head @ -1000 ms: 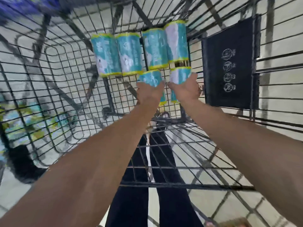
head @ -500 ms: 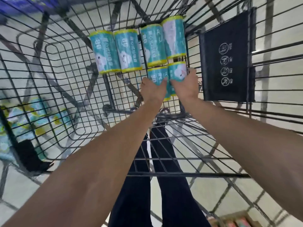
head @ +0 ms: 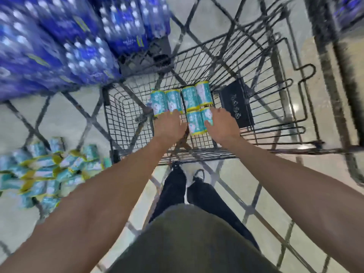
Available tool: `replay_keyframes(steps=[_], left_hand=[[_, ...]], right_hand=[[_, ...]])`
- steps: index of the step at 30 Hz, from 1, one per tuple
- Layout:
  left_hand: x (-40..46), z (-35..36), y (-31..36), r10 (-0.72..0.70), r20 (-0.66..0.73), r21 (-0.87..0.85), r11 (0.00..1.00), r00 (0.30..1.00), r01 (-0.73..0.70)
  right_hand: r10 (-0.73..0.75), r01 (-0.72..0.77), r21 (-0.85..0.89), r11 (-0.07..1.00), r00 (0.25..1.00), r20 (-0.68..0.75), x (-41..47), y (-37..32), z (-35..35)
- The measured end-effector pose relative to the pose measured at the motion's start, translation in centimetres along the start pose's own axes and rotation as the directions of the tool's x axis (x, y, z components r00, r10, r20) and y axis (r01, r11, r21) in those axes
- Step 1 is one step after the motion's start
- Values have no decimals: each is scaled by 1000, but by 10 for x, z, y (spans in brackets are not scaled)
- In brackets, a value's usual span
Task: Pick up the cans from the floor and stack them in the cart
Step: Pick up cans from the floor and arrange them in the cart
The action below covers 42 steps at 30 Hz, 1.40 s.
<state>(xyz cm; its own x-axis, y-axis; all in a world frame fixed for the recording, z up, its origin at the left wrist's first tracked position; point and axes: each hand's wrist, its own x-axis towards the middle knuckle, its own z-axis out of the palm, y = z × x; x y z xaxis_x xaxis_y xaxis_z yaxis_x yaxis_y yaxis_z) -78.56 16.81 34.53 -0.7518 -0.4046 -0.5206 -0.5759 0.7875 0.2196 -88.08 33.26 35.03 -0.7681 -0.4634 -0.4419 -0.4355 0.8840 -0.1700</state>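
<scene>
head | right hand (head: pixel 222 127) on can (head: pixel 207 119) | cart (head: pixel 275 107)

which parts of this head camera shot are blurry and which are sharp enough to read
Head view: the teal yellow-rimmed cans in the black wire cart and both hands, left hand and right hand, are fairly sharp; the blue shrink-wrapped packs and the heap of teal cans on the floor smear with motion blur; wide-angle distortion bends the cart wires.

Six teal cans (head: pixel 194 97) lie on the cart (head: pixel 256 62) floor; the left hand (head: pixel 169 127) and right hand (head: pixel 223 126) rest beside the nearest pair. More cans (head: pixel 45 172) crowd the floor (head: pixel 65 119).
</scene>
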Motion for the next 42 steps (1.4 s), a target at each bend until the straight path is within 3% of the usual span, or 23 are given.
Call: replay_keyframes(steps=[4, 8, 13, 17, 25, 30, 37, 42], left_hand=[[-64, -38, -16, 36, -83, 131, 991, 996, -25], [-131, -44, -39, 9, -226, 120, 993, 974, 18], [-227, -23, -80, -127, -339, 44, 988, 932, 151], [-308, 11, -129, -251, -343, -7, 964, 905, 265], [-425, 80, -245, -491, -300, -133, 871, 818, 474], [-477, 115, -329, -578, -255, -203, 816, 775, 541], [-521, 138, -452, -619, -180, -235, 782, 764, 578], [-499, 139, -520, -585, -106, -225, 802, 804, 553]], right_hand=[[-173, 164, -105, 981, 982, -81, -54, -27, -40], [-269, 252, -153, 955, 958, -99, -105, -50, -49], [-410, 385, -181, 905, 903, -127, -172, -81, -29], [-500, 488, -115, 865, 857, -123, -228, -116, -5], [-678, 669, -191, 719, 735, 20, -307, -224, 58], [-718, 728, -220, 649, 682, 136, -340, -309, 110], [-638, 691, -191, 698, 720, 274, -361, -424, 177], [-582, 646, -153, 748, 749, 316, -342, -482, 215]])
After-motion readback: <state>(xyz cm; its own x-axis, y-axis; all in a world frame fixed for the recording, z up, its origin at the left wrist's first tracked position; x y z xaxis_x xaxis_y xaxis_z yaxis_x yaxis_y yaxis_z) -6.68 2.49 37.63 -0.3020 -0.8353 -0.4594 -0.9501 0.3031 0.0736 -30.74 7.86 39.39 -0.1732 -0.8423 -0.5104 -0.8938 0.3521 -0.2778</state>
